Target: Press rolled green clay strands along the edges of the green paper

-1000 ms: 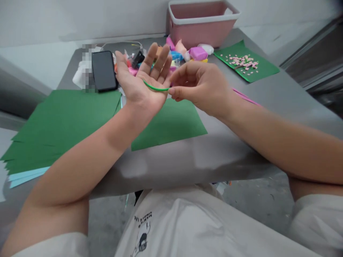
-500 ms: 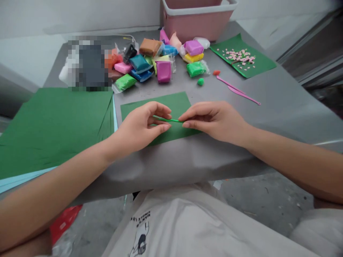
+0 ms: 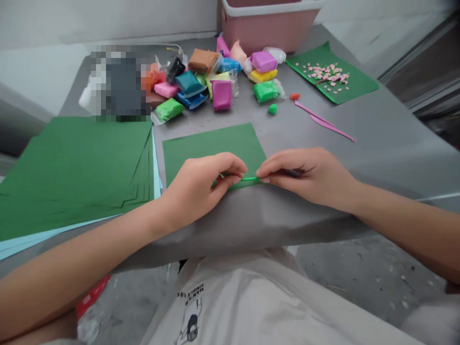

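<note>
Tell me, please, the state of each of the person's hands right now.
Left hand: closed, pinching a thin, bright-green, clay-like strand.
Right hand: closed, pinching the same strand near its right end.

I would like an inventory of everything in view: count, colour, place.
strand: one, green, centre
small sheet: one, green, front centre
paper stack: one, green and blue, left
packets: many, mixed colours, back
lumps: two, green and orange, beside packets
tools: two, pink, right
decorated sheet: one, green and pink, back right
bin: one, pink and white, back
blurred items: uncounted, dark and white, back left
table: one, grey, middle
red item: one, red, grey floor
wall: one, white, back
shirt: one, white, bottom
forearms: two, bare, both sides
left grip: one, bare, on strand
right grip: one, bare, on strand
</note>
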The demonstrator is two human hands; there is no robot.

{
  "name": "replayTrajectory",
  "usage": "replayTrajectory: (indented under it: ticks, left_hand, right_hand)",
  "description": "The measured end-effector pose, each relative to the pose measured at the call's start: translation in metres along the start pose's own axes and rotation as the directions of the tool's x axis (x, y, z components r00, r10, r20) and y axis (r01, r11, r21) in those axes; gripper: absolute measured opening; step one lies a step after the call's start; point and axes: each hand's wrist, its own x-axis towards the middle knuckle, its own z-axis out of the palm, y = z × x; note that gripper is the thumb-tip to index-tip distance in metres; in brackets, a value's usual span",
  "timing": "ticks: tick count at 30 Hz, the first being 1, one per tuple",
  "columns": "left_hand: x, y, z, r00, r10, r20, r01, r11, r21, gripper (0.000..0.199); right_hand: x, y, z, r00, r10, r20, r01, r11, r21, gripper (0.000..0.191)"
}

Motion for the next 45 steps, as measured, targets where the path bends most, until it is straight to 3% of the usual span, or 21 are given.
replayTrajectory:
  ticks: [5,15,27,32,37,45]
  left_hand:
    - [-0.008,-0.003,0.007,0.994,0.105,-0.035,-0.101,0.991,0.090,0.026]
    - [-0.015,-0.007,0.011,0.970,0.240,-0.038,-0.220,0.933,0.284,0.025]
    - [-0.015,-0.006,0.003,0.977,0.195,-0.087,-0.159,0.935,0.318,0.015]
    - [-0.016,-0.006,0.001,0.983,0.165,-0.078,-0.134,0.943,0.306,0.014]
    - [-0.018,-0.008,0.002,0.989,0.138,-0.058,-0.118,0.956,0.269,0.015]
    - [-0.018,-0.009,0.004,0.998,0.065,-0.015,-0.059,0.968,0.245,0.019]
  right_hand:
    - [-0.008,0.006,-0.002,0.984,-0.178,-0.028,0.171,0.971,-0.165,0.023]
    - [-0.016,0.016,-0.001,0.974,-0.223,-0.034,0.205,0.936,-0.285,0.014]
    - [-0.024,0.014,0.000,0.957,-0.287,-0.040,0.247,0.881,-0.403,0.020]
    - [-0.025,0.012,-0.001,0.948,-0.317,-0.016,0.287,0.878,-0.382,0.034]
    - [-0.026,0.009,-0.001,0.970,-0.241,-0.022,0.220,0.918,-0.329,0.043]
    - [-0.030,0.007,0.001,0.984,-0.173,-0.028,0.154,0.930,-0.334,0.041]
